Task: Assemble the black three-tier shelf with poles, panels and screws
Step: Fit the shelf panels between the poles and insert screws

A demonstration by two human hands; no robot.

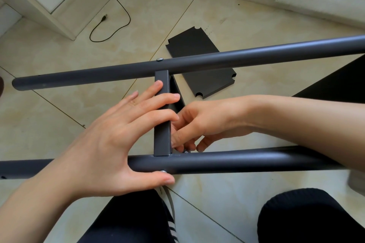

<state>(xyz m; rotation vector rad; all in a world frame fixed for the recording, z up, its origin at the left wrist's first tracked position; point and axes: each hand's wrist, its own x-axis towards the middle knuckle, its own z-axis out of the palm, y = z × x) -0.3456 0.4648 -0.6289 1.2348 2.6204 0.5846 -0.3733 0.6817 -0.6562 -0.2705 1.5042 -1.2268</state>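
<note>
Presently, two dark grey poles run across the view: the far pole (pixel 197 61) from 9 to 2 o'clock, the near pole (pixel 237 161) from 8 to 4 o'clock. A square crossbar (pixel 162 140) spans between them at centre, touching both. A screw head (pixel 159 59) sits on the far pole above the crossbar; another screw head (pixel 163 171) sits on the near pole's front side below it.

The left hand (pixel 118 144) has its fingers (pixel 158 102) laid over the crossbar and its thumb (pixel 154 180) pressed against the near pole beside the lower screw, clamping the joint.

The right hand (pixel 201 124), at 3 o'clock of the crossbar, has curled fingertips pinching a small metal fastener (pixel 186 151) just above the near pole.

A loose black panel (pixel 199 63) lies flat on the tiled floor (pixel 59 61) toward 1 o'clock, partly behind the far pole. A black cable (pixel 118 4) trails at 11 o'clock.
</note>
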